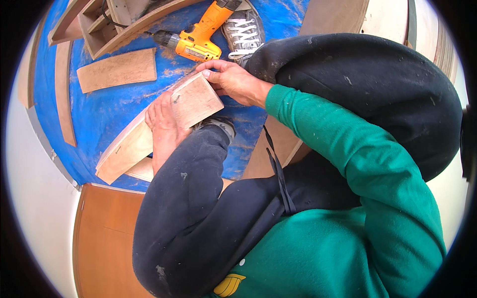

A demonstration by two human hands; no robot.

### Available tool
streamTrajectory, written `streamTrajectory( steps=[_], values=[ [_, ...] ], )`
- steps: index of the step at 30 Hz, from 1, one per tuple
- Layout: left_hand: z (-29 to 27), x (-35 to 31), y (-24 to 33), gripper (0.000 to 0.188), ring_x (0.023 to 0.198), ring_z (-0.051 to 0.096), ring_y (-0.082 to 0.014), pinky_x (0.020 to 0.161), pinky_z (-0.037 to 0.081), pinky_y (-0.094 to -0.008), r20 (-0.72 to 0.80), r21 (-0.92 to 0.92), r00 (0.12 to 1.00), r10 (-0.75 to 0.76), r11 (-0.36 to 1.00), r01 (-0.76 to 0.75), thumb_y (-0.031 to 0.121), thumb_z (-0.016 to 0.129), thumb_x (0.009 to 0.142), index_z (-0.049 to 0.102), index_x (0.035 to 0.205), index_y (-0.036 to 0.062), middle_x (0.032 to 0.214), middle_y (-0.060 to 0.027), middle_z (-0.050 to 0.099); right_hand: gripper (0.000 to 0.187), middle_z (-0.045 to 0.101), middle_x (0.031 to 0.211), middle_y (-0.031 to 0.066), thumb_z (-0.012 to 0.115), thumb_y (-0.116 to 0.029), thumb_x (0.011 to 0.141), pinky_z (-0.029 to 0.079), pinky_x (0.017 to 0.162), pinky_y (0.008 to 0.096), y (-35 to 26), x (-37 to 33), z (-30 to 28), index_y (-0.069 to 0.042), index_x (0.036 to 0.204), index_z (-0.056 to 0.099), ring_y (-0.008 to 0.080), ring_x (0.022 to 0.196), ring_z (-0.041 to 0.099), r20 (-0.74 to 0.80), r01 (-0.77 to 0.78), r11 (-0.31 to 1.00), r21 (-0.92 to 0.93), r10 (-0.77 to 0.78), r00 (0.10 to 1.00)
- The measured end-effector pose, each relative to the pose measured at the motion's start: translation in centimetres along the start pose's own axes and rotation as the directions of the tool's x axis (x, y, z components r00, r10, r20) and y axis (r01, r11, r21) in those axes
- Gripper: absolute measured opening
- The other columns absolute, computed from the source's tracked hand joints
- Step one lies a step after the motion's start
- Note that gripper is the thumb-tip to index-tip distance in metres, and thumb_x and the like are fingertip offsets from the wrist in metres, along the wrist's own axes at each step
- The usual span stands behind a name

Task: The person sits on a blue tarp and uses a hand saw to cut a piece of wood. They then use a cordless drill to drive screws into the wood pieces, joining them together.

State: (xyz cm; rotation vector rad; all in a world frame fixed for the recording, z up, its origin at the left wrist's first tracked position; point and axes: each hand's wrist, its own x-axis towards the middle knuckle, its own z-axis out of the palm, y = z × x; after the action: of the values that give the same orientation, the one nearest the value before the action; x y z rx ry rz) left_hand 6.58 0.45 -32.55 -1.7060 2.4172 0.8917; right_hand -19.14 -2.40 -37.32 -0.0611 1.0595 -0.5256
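Note:
A curved piece of light wood (198,102), apparently layered boards, lies slantwise in front of me, its near end by my left leg. My left hand (165,124) wraps over its middle with the fingers bent across the top. At its far right corner my right hand (229,81) grips the end between thumb and fingers; whether something small is held there too, I cannot tell. Two small dark spots, perhaps screws or marks, show on its face. Just beyond my right hand lies an orange cordless drill (198,37), its black chuck pointing left.
A blue tarp (104,111) with sawdust covers the floor. A short curved board (118,71) and a narrow strip (64,94) lie left; a wooden frame (144,22) stands behind. My shoe (243,32) is beside the drill. Wood panels (333,20) lie far right, an orange-brown panel (107,233) near left.

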Motion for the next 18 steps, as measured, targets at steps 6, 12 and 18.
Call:
streamTrajectory(
  steps=[6,12,18],
  values=[
    [-0.05,-0.18,0.0,0.105,0.146,0.052,-0.0418,0.125,0.031,-0.0568,0.029,-0.009,1.0,0.012,1.0,-0.012,0.018,0.091,0.072,0.042,0.163,0.0058,0.153,-0.019,0.056,0.027,0.074,0.125,0.0051,0.065,-0.023,0.117,0.06,0.096,0.0412,0.29,0.24,-0.32,-0.01,0.142,0.067,0.0189,0.112,0.072,0.019,0.012,1.0,-0.019,-0.012,1.0],
    [-0.17,-0.2,-0.01,0.115,0.147,0.051,-0.0413,0.125,0.03,-0.0579,0.012,-0.018,0.999,0.037,0.999,-0.037,0.014,0.095,0.064,0.04,0.165,0.0086,0.158,-0.0176,0.054,0.028,0.075,0.125,0.0061,0.064,-0.022,0.118,0.06,0.097,0.0412,0.24,0.39,-0.42,-0.01,0.143,0.065,0.0191,0.111,0.072,0.034,0.008,1.0,-0.006,-0.008,0.999],
    [-0.3,-0.15,0.1,0.116,0.148,0.05,-0.042,0.124,0.032,-0.059,0.018,-0.042,1.0,0.022,0.999,-0.021,0.012,0.095,0.063,0.04,0.164,0.01,0.158,-0.0179,0.053,0.027,0.075,0.125,0.0067,0.062,-0.02,0.118,0.061,0.098,0.0408,0.18,0.42,-0.43,-0.011,0.144,0.064,0.0188,0.112,0.073,0.012,-0.005,1.0,-0.019,0.005,1.0]
  ],
)
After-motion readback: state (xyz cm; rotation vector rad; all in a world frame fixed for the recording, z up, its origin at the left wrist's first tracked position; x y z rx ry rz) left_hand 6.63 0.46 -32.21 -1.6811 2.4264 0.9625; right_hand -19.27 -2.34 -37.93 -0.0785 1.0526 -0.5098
